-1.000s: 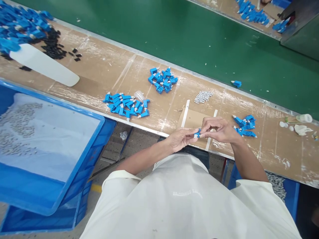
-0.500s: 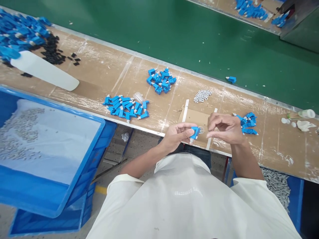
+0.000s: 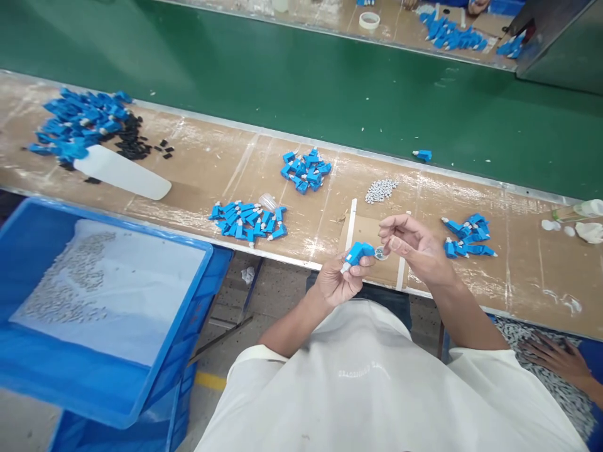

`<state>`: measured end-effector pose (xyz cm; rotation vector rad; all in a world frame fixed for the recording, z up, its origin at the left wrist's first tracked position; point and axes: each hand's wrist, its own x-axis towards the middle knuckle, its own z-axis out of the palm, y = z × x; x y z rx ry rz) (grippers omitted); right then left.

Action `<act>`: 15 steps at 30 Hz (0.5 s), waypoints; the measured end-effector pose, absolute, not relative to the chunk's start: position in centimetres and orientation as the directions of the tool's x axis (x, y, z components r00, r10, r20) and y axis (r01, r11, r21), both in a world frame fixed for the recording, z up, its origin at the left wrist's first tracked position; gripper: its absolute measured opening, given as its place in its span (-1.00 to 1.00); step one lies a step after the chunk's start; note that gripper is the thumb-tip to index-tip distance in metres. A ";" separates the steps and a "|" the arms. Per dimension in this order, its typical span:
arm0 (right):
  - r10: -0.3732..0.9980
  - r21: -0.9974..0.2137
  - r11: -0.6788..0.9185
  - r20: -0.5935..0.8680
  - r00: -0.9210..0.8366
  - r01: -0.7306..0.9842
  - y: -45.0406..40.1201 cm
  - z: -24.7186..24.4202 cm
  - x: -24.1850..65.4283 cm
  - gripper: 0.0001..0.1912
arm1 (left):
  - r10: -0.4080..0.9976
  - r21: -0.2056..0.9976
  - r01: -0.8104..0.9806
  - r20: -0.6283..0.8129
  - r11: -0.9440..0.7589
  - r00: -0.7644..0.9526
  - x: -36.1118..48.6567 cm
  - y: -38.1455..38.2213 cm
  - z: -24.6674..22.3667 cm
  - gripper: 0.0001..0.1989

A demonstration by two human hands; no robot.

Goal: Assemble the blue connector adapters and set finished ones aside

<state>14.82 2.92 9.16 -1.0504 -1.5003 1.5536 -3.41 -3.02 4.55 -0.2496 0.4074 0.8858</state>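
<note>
My left hand (image 3: 336,282) is closed around a blue plastic piece (image 3: 358,252) with a white tip, which points down and to the left. Just right of it, my right hand (image 3: 419,248) is raised with thumb and fingers drawn together; whatever is in them, if anything, is too small to make out. Between the hands shows a small clear round dish (image 3: 380,253), partly behind the right fingertips. Under both hands lies a cardboard sheet (image 3: 372,229) edged with white tape. Beyond it sits a little heap of small grey parts (image 3: 380,191).
Blue pieces lie in piles at middle (image 3: 306,171), left (image 3: 247,221) and right (image 3: 468,235). A white bottle (image 3: 125,172) lies by black parts (image 3: 132,138). A blue bin (image 3: 188,276) stands lower left. Another person's hand (image 3: 556,358) rests on grey parts at lower right.
My left hand has turned the blue piece, so it now tilts and shows more of its side. My right hand stays close by. Another person's hand has appeared at lower right. The view has shifted.
</note>
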 end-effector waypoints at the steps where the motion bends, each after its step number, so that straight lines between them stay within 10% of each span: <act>1: 0.907 -0.997 -0.033 -0.058 -0.417 0.067 2.6 9.5 14.6 -0.50 | 0.696 -0.049 -0.791 -0.443 0.610 0.565 -3.3 -3.0 4.6 -0.80; 15: 0.893 -0.975 -0.015 -0.112 -0.436 0.220 2.4 5.2 13.0 -0.50 | 0.838 0.429 -0.734 -0.406 0.527 0.365 -1.5 -2.3 2.5 -0.56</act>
